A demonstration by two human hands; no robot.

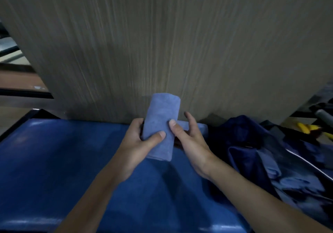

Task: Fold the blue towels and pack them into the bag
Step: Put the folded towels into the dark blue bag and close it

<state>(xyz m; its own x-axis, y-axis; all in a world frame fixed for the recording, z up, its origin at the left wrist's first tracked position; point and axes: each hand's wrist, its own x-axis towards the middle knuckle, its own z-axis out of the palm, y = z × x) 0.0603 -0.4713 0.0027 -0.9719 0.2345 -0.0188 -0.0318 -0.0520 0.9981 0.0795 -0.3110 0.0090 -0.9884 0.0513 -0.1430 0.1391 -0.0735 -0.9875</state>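
Note:
A light blue towel (161,117), folded into a narrow upright bundle, is held above the blue table (54,160). My left hand (137,146) grips its lower left side, thumb across the front. My right hand (187,139) touches its right edge with the thumb, the other fingers spread. Behind my right hand lies another folded light blue towel (201,127) on the table. A dark blue bag (252,153) lies open at the right, with several light blue towels (270,162) inside it.
A grey wood-grain panel (162,43) stands just behind the table. Yellow objects (306,127) and dark gear lie at the far right. At the far left, the floor and dark frames show beyond the table's corner.

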